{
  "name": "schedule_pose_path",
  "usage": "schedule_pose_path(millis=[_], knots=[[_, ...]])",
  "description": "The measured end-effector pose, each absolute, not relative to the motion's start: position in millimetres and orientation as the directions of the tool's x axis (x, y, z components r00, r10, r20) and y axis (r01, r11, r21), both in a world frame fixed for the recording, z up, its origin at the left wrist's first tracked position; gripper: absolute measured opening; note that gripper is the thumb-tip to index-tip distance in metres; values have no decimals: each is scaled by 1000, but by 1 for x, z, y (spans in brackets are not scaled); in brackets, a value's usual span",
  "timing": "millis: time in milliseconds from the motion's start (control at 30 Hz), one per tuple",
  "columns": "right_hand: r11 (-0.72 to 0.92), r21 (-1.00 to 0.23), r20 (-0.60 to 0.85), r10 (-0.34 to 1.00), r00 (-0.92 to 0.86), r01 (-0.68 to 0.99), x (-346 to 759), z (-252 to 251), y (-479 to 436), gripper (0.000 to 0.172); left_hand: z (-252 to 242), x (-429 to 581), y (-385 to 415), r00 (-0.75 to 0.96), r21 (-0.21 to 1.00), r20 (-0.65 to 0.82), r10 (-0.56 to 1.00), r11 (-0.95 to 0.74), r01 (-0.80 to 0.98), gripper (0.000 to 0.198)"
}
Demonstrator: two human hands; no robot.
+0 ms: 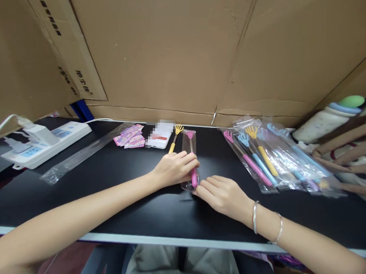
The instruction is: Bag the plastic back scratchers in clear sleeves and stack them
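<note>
Two forearms [81, 213] show — left hand [175, 168], right hand [221, 194] on one bagged pink scratcher [194, 177].

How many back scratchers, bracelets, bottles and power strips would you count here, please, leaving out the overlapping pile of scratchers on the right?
Back scratchers: 2 (pink back scratcher, yellow back scratcher)
Bracelets: 2
Bottle: 1
Power strip: 1
Total: 6

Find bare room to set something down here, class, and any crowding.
Bare: beyond the right hand, up to the bagged back scratchers; between the long clear bag and left forearm. Crowded: right end, bags overlapping near the bottle.
</note>
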State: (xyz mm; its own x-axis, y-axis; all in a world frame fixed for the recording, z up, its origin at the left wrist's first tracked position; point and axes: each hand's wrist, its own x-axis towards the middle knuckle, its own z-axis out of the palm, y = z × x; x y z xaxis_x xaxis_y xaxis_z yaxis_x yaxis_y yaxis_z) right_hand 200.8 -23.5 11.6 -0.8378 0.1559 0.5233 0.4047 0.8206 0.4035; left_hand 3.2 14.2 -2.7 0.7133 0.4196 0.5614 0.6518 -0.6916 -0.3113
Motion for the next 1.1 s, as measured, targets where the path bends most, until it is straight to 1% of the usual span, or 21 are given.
schedule_pose_path(millis=[267,467,667,833,967,1033,1100], knots=[[848,313,516,227,-826,429,204,10,-16,23,-3,3,16,697,-245,544,467,-706,665,18],[871,311,502,189,-844,380,204,12,-14,13,-4,3,16,674,-219,573,466,-705,674,18],[894,197,478,272,-835,403,205,12,-10,19,-6,2,17,662,-186,557,501,-702,688,16],[903,152,455,297,-840,401,207,12,-7,21,-7,1,18,666,-139,534,521,-723,677,19],[901,132,447,318,-836,413,209,14,-5,24,-5,-2,19,709,-140,504,494,-763,631,23],[906,103,444,328,-834,411,209,15,-4,25,-3,-5,19,745,-145,474,469,-793,591,26],[913,59,436,341,-833,405,211,16,-3,24,0,-7,17,768,-141,449,456,-813,565,33]])
